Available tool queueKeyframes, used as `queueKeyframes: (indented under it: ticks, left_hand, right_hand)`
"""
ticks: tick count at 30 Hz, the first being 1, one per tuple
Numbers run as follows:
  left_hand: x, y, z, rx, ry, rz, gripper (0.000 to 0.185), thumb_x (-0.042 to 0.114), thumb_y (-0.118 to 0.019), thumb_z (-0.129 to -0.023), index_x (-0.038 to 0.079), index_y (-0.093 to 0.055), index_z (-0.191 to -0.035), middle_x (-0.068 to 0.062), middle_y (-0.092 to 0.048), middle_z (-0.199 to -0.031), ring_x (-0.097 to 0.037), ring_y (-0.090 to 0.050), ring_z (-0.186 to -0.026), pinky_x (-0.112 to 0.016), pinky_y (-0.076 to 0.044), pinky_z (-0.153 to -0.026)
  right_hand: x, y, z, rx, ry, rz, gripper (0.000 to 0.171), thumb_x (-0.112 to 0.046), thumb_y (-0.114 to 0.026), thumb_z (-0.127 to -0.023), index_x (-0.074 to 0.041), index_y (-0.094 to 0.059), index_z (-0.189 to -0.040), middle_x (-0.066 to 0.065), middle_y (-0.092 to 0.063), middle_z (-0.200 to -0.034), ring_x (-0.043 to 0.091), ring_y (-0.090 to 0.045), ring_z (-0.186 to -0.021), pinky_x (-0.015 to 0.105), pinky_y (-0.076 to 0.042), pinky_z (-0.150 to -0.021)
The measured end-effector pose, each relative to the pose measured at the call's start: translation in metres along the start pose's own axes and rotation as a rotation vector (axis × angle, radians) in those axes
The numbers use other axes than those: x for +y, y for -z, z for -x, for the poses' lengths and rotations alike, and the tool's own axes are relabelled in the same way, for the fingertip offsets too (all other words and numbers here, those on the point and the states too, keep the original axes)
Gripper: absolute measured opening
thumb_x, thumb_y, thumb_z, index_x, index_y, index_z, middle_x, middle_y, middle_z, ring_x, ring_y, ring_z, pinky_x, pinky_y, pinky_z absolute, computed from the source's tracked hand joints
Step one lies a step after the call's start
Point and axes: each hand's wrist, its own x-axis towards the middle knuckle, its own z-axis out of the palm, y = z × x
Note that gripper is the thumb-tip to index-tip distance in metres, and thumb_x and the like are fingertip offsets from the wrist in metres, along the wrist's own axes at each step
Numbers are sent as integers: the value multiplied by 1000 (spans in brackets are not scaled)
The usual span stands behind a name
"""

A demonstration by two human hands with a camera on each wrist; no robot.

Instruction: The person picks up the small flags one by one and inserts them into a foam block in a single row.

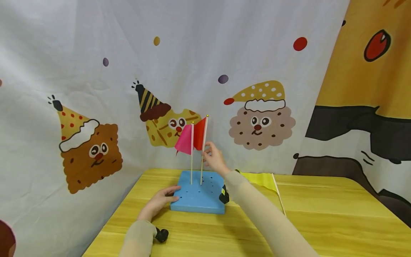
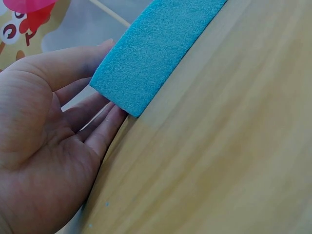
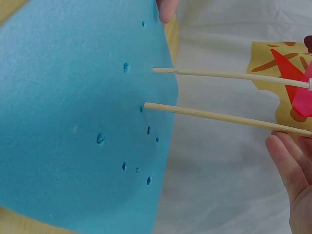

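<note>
red flag [image 1: 200, 134] stood upright in the blue foam block [image 1: 199, 196], stick vertical. right hand [image 1: 214, 159] pinched the stick from 3 o'clock; left hand [image 1: 160, 201], fingers relaxed, steadied the block at 9 o'clock.

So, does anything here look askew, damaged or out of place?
Little stands out. The red paper flag leans slightly beside the upright pink paper flag in the blue foam block. A yellow flag lies flat on the wooden table.

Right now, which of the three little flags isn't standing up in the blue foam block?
The yellow flag. It lies flat on the wooden table to the right of the blue foam block, while the pink flag and the red flag stand upright in the block's holes.
</note>
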Motion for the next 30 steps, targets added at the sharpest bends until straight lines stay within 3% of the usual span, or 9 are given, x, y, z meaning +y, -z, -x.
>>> queueKeyframes:
  ticks: [13, 18, 22, 30]
  left_hand:
    - [-3, -2, -3, 6, 2, 4, 51, 17, -66, -94, 5, -51, -141, -21, -33, -152, -41, -32, -137, -54, -32, -107]
    - [-4, -3, -2, 10, 0, -3, 51, 19, -67, -93, 5, -52, -140, -22, -34, -151, -42, -33, -136, -54, -34, -106]
    - [-3, -3, -1, 14, -3, -7, 51, 18, -67, -93, 4, -52, -140, -22, -34, -151, -42, -33, -135, -54, -34, -106]
    - [-2, -1, -2, 10, -9, 11, 50, 15, -65, -94, 3, -51, -141, -22, -32, -152, -42, -31, -137, -54, -33, -107]
  right_hand:
    - [4, 2, 4, -8, -31, 20, 31, -7, -55, -99, -10, -47, -128, 29, -62, -105, 43, -65, -82, 52, -57, -66]
    - [7, 2, 7, -18, -30, 20, 30, -8, -55, -99, -11, -48, -128, 25, -64, -103, 42, -66, -83, 48, -57, -64]
    - [8, 2, 9, -22, -13, 41, 29, -9, -55, -99, -12, -49, -127, 23, -65, -102, 27, -68, -74, 35, -57, -57]
    - [8, 0, 13, -40, -31, 39, 27, -10, -56, -99, -14, -50, -125, 16, -66, -99, 19, -66, -72, 32, -57, -58]
